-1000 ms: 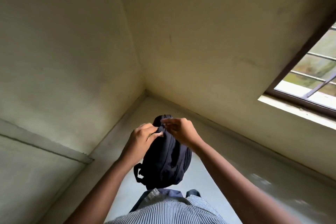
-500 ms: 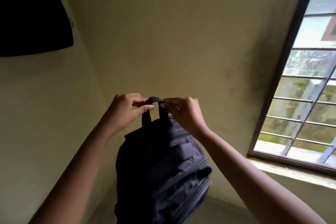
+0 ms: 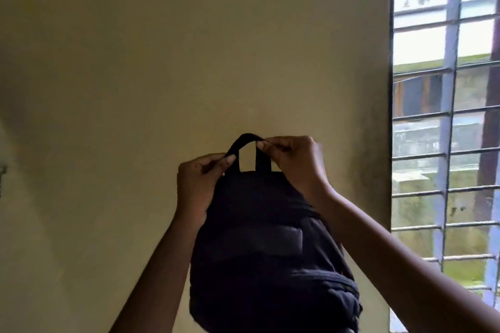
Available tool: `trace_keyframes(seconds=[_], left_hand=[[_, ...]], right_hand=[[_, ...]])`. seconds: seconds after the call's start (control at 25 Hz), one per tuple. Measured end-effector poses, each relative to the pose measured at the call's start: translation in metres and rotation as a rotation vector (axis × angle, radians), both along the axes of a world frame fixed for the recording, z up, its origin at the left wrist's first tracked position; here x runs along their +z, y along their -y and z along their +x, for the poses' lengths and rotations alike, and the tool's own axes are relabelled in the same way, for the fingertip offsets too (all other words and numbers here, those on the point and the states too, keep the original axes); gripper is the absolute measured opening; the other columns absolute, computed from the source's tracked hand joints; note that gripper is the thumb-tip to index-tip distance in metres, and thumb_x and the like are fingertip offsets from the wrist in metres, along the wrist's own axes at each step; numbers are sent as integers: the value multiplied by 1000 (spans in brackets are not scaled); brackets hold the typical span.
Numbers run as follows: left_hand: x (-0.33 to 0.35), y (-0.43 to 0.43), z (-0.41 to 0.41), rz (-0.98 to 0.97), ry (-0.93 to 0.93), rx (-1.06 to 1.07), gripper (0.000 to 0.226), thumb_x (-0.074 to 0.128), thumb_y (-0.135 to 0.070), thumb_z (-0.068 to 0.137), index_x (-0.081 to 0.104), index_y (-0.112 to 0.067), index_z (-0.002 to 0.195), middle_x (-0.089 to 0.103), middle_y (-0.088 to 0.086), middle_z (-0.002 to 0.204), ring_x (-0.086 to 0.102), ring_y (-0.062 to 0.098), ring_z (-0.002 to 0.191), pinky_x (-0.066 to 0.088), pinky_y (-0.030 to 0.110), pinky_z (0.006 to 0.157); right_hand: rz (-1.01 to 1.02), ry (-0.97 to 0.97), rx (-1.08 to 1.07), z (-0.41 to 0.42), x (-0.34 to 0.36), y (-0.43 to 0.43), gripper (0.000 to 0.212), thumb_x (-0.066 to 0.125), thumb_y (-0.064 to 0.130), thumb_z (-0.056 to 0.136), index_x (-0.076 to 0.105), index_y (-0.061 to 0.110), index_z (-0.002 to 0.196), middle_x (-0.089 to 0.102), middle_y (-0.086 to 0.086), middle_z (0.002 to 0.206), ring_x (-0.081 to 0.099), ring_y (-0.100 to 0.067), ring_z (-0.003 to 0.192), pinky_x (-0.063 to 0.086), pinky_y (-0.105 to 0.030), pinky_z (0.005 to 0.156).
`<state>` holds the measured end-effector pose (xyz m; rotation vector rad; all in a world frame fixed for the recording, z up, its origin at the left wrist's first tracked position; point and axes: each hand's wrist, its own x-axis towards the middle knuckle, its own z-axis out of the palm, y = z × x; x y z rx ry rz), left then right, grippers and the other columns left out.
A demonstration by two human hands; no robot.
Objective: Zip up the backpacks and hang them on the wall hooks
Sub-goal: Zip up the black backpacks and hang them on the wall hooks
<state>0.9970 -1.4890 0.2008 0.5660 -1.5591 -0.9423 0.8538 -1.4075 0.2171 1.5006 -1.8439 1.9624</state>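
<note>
At the far left edge, a small dark fixture (image 3: 2, 170) projects from the wall (image 3: 135, 62); its type cannot be determined. The wall is plain, yellowish and unmarked across the centre of the view.

The left hand (image 3: 198, 184) is raised in front of the wall. Its thumb and forefinger are closed in a pinch on the left leg of the carry loop (image 3: 247, 139), and the rest of the hand lies against the upper left shoulder of the backpack (image 3: 265, 251).

The backpack is dark navy to black, of soft fabric, and is held upright in the air at centre frame, in front of the wall. A rectangular patch sits across its upper front panel. Below that, a bulging front pocket is bounded by a curved zipper line that appears closed. The carry loop arches upward from the top edge, with wall visible through it.

The right hand (image 3: 293, 159) pinches the loop at its upper right, fingertips closed on the strap, slightly higher than the left hand. The backpack hangs below and between both hands.

At right, a barred window (image 3: 446, 143) adjoins the wall.
</note>
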Motion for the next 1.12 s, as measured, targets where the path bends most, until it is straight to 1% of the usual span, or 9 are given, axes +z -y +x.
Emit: trace_keyframes(seconds=[0.12,0.24,0.36,0.44,0.6,0.68,0.76,0.88,1.12], left_hand=[[46,22,-46,-139,-58,34,9,70,-22,81,72,-31,77,70,-15,76,61,-10,58,50,12,61],[95,38,-84,-345,-32,122,13,66,-29,84,75,-21,88,68,-16,76,60,-9,63,47,9,62],[152,53,-113,-507,-67,205,20,63,-30,85,75,-16,94,66,-12,78,56,-7,65,40,2,58],[185,62,-124,-590,-94,276,22,62,-31,86,75,-16,94,64,-11,76,54,-7,63,39,2,57],[241,71,-140,-618,-190,288,23,65,-31,84,76,-12,92,72,-3,82,61,6,70,44,12,62],[271,74,-151,-627,-220,286,24,66,-32,83,75,-12,91,75,4,87,63,11,75,48,22,65],[299,74,-160,-636,-237,308,26,62,-35,86,73,-13,91,74,4,89,63,14,78,46,24,66],[336,75,-167,-670,-282,365,28,55,-38,89,69,-14,93,71,2,93,60,16,80,42,25,68],[392,73,-172,-723,-319,403,31,52,-42,90,67,-16,97,70,1,102,62,22,96,45,32,75]], right_hand=[[-75,33,-44,-34,42,22,19,70,32,79,77,18,91,75,6,82,61,4,65,43,-1,56],[-206,80,-69,-63,81,41,20,69,29,81,76,17,95,77,2,92,66,-1,74,42,2,56],[-320,-8,-136,-88,134,58,19,67,29,83,76,19,96,77,3,93,63,3,74,42,1,60],[-367,-61,-162,-97,168,65,19,66,29,83,76,20,96,77,3,89,62,2,73,45,-7,66],[-458,-118,-178,-111,229,73,19,67,29,82,76,20,96,75,1,81,62,-4,74,48,-20,76],[-491,-155,-224,-120,258,76,20,66,30,82,76,19,97,76,-1,91,66,-9,82,50,-23,80],[-521,-232,-265,-125,286,74,21,65,28,83,75,18,98,76,-2,98,67,-14,90,49,-22,81],[-590,-307,-286,-127,326,75,21,66,28,82,75,17,98,76,-5,96,67,-16,84,50,-22,81],[-697,-399,-353,-129,382,77,21,63,27,85,75,17,100,75,-4,102,66,-18,97,38,-16,76]])
